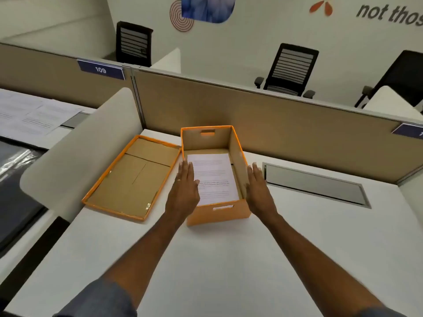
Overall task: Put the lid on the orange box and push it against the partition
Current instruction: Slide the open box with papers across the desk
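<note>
The orange box (219, 212) stands uncovered on the white desk, a little short of the tan partition (263, 120), with printed sheets (212, 177) lying inside. Its lid (132, 177) lies upside down on the desk just left of the box, brown inside facing up. My left hand (185, 191) is flat with fingers extended over the box's left wall. My right hand (258, 186) is flat by the box's right wall. Neither hand grips anything.
A white curved side divider (75, 161) rises left of the lid. A grey cable-tray flap (315, 184) is set into the desk right of the box. Papers (34, 115) lie on the neighbouring desk. Black chairs stand beyond the partition.
</note>
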Motion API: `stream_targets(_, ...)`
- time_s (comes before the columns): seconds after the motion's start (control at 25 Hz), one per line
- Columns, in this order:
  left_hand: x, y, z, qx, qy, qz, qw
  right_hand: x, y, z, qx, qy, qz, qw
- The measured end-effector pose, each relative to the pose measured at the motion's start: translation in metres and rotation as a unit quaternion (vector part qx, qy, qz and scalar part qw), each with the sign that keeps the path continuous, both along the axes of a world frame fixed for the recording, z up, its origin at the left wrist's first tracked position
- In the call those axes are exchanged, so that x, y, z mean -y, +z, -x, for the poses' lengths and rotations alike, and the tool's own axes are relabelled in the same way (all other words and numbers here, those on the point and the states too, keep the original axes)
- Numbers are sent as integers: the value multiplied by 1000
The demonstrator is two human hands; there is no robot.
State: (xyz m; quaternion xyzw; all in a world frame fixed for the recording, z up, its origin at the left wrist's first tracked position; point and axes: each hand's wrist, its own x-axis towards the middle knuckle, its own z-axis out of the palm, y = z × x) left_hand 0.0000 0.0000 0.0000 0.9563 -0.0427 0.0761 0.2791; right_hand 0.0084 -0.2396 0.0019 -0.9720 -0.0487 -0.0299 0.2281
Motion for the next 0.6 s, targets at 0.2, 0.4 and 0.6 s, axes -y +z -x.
stream_targets(0.2, -17, -9, -42, -69, 135, 250, 956, 2, -10, -34, -4, -117, -83, 990)
stream_targets(0.4, -50, -10, -74, -257, 205, 483, 811, 21, -11, -64, -39, -223, -161, 961)
stream_targets(0.6, -61, -11, -78, -303, 185, 518, 778, 27, -17, -73, -124, -241, -188, 944)
